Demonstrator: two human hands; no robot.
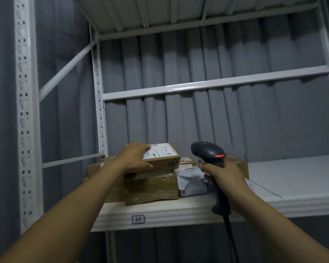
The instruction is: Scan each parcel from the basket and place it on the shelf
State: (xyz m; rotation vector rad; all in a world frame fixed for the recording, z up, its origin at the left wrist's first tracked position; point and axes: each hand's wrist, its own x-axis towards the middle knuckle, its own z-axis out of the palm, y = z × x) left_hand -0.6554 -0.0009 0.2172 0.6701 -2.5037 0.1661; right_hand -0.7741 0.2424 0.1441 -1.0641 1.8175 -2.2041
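While in left hand point(135, 158), brown white-labelled parcel point(165, 154).

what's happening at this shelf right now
A person is shelving parcels. Their left hand grips a small labelled parcel that sits on top of a stack of taped boxes on the shelf. Their right hand holds a black scanner with its red light on, beside the stack. A white bag parcel lies next to the boxes. No basket is in view.
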